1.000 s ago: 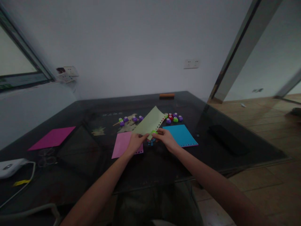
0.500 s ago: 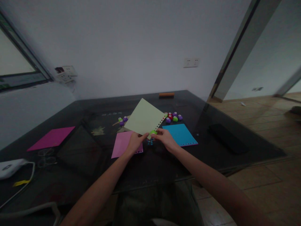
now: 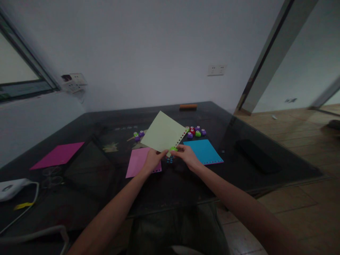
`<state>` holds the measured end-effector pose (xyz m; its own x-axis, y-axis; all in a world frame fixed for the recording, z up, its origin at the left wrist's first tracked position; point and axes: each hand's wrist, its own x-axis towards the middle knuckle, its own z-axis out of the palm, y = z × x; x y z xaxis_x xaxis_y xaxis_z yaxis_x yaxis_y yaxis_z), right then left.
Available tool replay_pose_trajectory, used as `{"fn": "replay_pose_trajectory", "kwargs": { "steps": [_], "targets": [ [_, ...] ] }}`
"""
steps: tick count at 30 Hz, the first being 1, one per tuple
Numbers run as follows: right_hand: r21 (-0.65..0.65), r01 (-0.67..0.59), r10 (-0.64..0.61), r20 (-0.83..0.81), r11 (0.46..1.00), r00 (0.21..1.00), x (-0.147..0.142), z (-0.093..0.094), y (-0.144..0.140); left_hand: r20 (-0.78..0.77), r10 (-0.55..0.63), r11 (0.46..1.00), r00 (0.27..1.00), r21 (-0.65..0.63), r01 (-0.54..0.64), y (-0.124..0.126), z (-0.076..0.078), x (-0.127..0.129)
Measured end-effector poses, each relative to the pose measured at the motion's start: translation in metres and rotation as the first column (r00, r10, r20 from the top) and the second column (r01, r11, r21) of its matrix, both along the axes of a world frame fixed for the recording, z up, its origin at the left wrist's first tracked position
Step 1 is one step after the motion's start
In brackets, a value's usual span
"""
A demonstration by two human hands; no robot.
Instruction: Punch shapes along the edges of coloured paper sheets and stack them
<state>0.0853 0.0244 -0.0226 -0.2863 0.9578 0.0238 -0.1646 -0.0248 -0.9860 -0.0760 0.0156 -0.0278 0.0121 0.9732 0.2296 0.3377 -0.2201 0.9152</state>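
Pale green paper sheet (image 3: 163, 134) is up off the dark glass table (image 3: 255, 166), tilted, punched holes along its right edge; our left hand (image 3: 152, 160) pinches its near corner, fingers clamped on it. Our right hand (image 3: 186, 156) grips a small green craft punch (image 3: 173, 149) closed over that same corner. Pink sheet (image 3: 139, 161) lies under the left hand, blue sheet (image 3: 203, 151) just right, magenta sheet (image 3: 58, 155) far left, more small punches (image 3: 195, 132) behind.

Two bare forearms without sleeves, left hand (image 3: 152, 161) and right hand (image 3: 187, 156) ungloved, no rings, watch or bands visible, dark trousers at near edge
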Motion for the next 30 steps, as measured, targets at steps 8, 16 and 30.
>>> {"fn": "replay_pose_trajectory", "kwargs": {
  "steps": [8,16,30],
  "targets": [
    [0.018,0.003,-0.004,0.026,1.0,1.0,0.0004,-0.0033,0.0015,-0.038,0.009,0.999,0.999,0.035,-0.008,0.0022,-0.0037,-0.0029],
    [0.01,0.002,-0.002,0.017,1.0,1.0,0.0004,-0.0012,0.0004,-0.072,0.007,1.0,0.997,0.031,-0.005,0.0005,-0.0018,-0.0029],
    [0.009,0.008,-0.009,0.025,1.0,1.0,-0.0001,-0.0015,0.0002,-0.094,0.022,0.999,0.995,0.026,-0.02,0.0004,-0.0014,-0.0029]
  ]
}}
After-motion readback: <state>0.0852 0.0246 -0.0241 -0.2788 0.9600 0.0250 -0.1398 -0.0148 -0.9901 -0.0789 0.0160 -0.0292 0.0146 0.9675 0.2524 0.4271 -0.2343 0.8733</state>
